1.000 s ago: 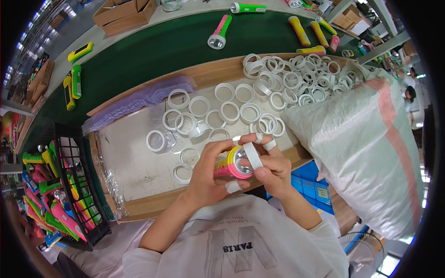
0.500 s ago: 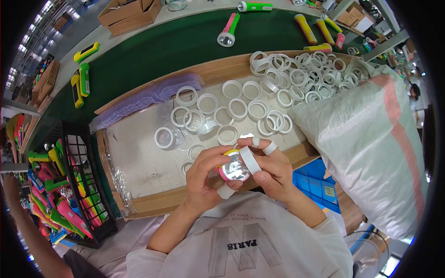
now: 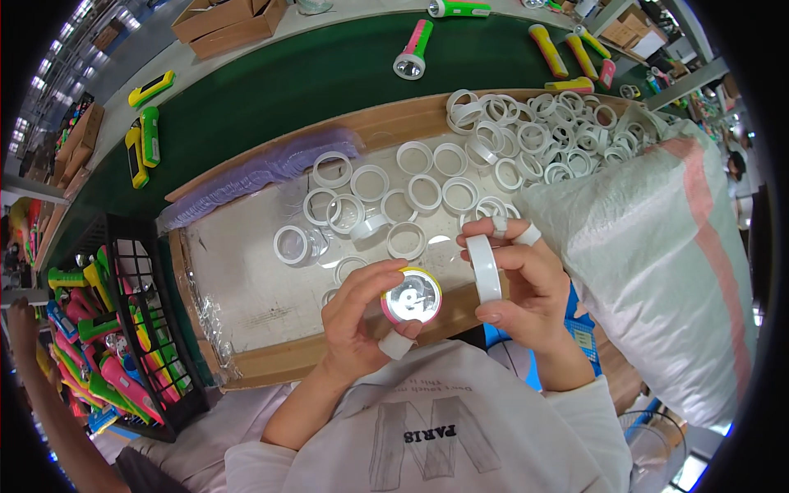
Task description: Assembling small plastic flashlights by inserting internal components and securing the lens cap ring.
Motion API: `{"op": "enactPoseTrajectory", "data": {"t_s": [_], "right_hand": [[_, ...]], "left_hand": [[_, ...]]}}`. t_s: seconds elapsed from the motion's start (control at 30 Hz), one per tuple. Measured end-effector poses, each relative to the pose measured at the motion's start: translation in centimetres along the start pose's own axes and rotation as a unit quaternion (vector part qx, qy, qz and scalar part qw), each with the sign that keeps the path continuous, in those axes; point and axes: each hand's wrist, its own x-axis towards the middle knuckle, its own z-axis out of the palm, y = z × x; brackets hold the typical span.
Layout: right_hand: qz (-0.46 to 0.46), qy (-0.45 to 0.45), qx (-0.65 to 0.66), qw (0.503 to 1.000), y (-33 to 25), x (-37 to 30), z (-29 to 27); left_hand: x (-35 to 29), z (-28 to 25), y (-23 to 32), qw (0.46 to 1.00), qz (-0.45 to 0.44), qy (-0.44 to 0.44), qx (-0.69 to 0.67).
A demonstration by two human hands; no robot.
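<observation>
My left hand (image 3: 359,315) is closed round a flashlight (image 3: 413,297), whose shiny reflector faces up inside a pink and yellow rim; its body is hidden below. To the right, my right hand (image 3: 526,279) pinches a white plastic ring (image 3: 484,269) on edge between thumb and fingers, apart from the flashlight. Tape wraps some fingertips on both hands. Beyond them, loose white rings (image 3: 424,192) lie spread on a cardboard tray (image 3: 246,279), some with clear discs. A larger heap of rings (image 3: 567,131) fills its far right corner.
A row of purple-tinted clear discs (image 3: 263,172) lines the tray's far left side. A black crate (image 3: 156,329) of colourful flashlights stands left, a large white sack (image 3: 649,255) right. More flashlights (image 3: 411,51) rest on the green belt (image 3: 288,90). Another person's arm (image 3: 57,411) is at far left.
My right hand has moved right with the white ring, away from the flashlight it was against. My left hand still holds the flashlight in nearly the same place.
</observation>
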Motion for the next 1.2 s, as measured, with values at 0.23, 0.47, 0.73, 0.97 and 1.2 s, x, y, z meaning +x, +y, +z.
{"op": "enactPoseTrajectory", "data": {"t_s": [0.23, 0.47, 0.73, 0.97, 1.2], "right_hand": [[-0.097, -0.107, -0.167, 0.975, -1.4, 0.1, 2.2], [-0.101, -0.225, -0.261, 0.933, -2.6, 0.0, 1.0], [-0.127, -0.163, -0.329, 0.922, -3.3, 0.4, 1.8], [-0.179, -0.142, -0.393, 0.891, -2.9, 0.3, 2.4], [-0.072, -0.185, -0.380, 0.903, -5.1, -0.1, 2.0]], "left_hand": [[-0.2, 0.5, -0.1, 1.000, 0.005, 0.019, 0.003], [-0.5, -0.1, -0.2, 0.999, 0.032, -0.019, 0.039], [-0.9, 0.0, 0.0, 0.992, 0.058, -0.048, 0.104], [-1.5, 0.6, 2.3, 0.991, -0.088, -0.065, 0.076], [-1.3, 1.1, 2.2, 0.960, 0.143, -0.036, 0.236]]}}
